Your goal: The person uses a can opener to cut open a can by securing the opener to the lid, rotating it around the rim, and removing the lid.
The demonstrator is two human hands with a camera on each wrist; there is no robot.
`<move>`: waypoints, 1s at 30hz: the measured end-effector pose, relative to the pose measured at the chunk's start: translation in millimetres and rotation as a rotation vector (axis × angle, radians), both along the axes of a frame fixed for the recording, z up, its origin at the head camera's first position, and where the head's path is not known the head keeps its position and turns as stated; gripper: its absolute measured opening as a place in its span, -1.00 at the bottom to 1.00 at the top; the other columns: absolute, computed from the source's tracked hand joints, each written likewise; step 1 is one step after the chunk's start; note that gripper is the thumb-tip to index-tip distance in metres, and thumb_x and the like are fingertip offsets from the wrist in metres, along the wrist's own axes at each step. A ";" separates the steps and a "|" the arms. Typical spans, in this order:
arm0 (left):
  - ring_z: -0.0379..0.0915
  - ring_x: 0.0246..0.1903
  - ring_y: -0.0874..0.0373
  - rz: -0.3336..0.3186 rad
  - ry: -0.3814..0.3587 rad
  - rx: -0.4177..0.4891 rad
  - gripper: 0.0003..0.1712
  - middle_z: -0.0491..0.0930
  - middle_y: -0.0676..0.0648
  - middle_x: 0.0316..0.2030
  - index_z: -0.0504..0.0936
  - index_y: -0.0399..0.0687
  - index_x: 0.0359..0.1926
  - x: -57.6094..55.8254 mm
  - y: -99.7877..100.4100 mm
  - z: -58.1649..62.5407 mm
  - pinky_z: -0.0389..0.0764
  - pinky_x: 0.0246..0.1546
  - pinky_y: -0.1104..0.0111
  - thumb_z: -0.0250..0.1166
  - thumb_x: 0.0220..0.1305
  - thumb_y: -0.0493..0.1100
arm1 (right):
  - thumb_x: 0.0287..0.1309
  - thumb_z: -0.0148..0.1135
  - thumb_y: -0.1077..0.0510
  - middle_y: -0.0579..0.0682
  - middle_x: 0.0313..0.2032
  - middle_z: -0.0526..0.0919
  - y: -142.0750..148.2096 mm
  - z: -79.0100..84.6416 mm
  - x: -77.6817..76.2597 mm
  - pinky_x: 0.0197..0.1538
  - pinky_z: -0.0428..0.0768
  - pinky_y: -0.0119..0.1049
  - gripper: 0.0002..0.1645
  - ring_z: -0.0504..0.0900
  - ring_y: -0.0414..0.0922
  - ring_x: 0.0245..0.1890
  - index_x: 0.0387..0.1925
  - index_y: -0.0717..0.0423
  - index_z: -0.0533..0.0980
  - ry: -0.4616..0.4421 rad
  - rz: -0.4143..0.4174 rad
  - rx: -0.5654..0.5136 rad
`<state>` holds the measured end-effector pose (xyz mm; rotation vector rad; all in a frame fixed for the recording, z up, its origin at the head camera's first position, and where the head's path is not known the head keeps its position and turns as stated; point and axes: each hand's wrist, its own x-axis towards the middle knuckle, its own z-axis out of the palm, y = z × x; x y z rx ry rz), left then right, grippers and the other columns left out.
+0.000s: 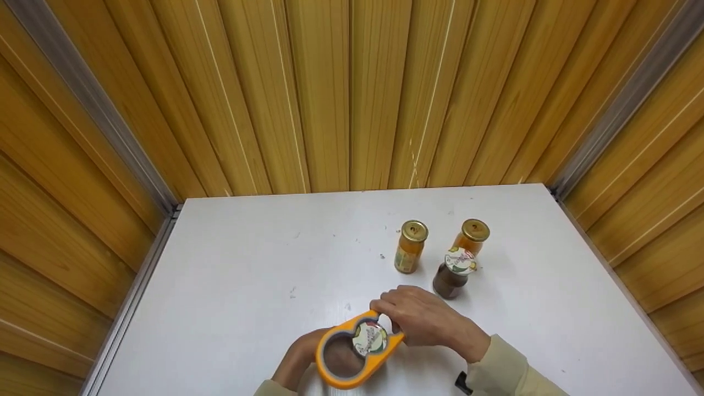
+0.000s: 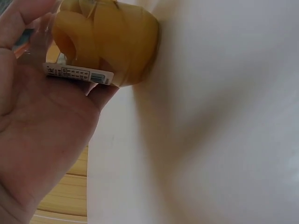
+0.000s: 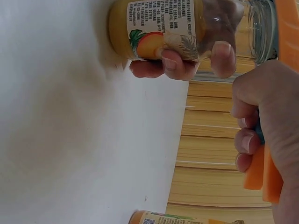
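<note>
An orange jar opener (image 1: 328,378) with grey-lined openings lies over the white printed lid (image 1: 369,338) of a glass jar. In the right wrist view the jar (image 3: 161,35) holds yellow fruit, carries a peach-picture label, and has its base on or close to the tabletop. My left hand (image 1: 308,352) grips this jar's body, fingers curled round it; the left wrist view shows the palm beside the jar (image 2: 124,44). With its fingers wrapped round the opener's two handles, my right hand (image 1: 423,318) holds the tool. The opener hides part of the left hand in the head view.
To the right on the white table (image 1: 236,286) stand a gold-lidded jar (image 1: 408,256), another gold-lidded jar (image 1: 467,240) and a dark jar (image 1: 450,283) with a printed lid. Yellow wood-patterned walls (image 1: 330,99) enclose the table's back and sides.
</note>
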<state>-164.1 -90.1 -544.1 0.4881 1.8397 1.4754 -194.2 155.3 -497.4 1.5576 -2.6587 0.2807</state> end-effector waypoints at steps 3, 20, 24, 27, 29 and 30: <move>0.41 0.01 0.22 0.007 0.007 -0.020 -0.26 0.54 0.03 0.05 0.46 -0.06 0.21 -0.6 -1.0 -0.8 0.36 0.10 0.33 0.40 -0.03 0.04 | -0.28 0.41 0.28 -0.32 -0.41 0.34 0.8 1.5 0.3 -0.20 0.47 -0.32 -0.30 0.34 -0.27 -0.41 -0.04 -0.20 0.36 -0.011 0.007 -0.004; 0.41 -0.13 0.27 -0.253 0.147 0.140 -0.47 0.56 -0.01 -0.04 0.51 0.07 0.02 -6.9 17.3 -6.4 0.34 0.08 0.37 0.38 -0.05 -0.15 | -0.36 0.43 0.33 -0.25 -0.40 0.41 19.9 25.7 -2.5 -0.26 0.45 -0.32 -0.29 0.37 -0.25 -0.41 -0.06 -0.08 0.38 0.062 -0.088 -0.128; 0.41 -0.10 0.26 -0.186 0.155 0.110 -0.44 0.55 0.05 -0.03 0.50 0.19 0.03 -0.4 17.2 -4.8 0.32 0.08 0.36 0.43 -0.07 -0.12 | -0.28 0.42 0.29 -0.25 -0.31 0.49 31.6 20.4 1.9 -0.10 0.50 -0.28 -0.31 0.45 -0.25 -0.32 -0.01 -0.07 0.40 0.047 -0.167 -0.095; 0.43 -0.12 0.27 -0.135 0.193 0.068 -0.41 0.56 0.13 -0.07 0.50 0.25 0.03 3.5 18.1 -4.9 0.35 0.05 0.36 0.46 -0.11 -0.11 | -0.25 0.42 0.28 -0.23 -0.22 0.53 39.5 16.4 5.7 -0.01 0.49 -0.20 -0.33 0.50 -0.22 -0.23 0.01 -0.06 0.41 0.032 -0.219 -0.061; 0.43 -0.12 0.28 -0.109 0.232 0.044 -0.39 0.56 0.18 -0.10 0.49 0.27 0.02 4.7 18.2 -6.0 0.36 0.05 0.36 0.47 -0.13 -0.11 | -0.25 0.43 0.27 -0.23 -0.19 0.54 44.0 14.5 8.6 0.01 0.48 -0.16 -0.31 0.51 -0.20 -0.19 0.02 -0.06 0.41 0.019 -0.248 -0.046; 0.43 -0.12 0.27 -0.096 0.248 0.035 -0.39 0.56 0.18 -0.11 0.49 0.26 0.02 4.8 18.0 -6.6 0.37 0.05 0.36 0.47 -0.13 -0.11 | -0.27 0.43 0.27 -0.24 -0.21 0.53 45.9 13.8 10.0 -0.01 0.48 -0.16 -0.31 0.50 -0.20 -0.22 0.01 -0.06 0.41 0.010 -0.260 -0.044</move>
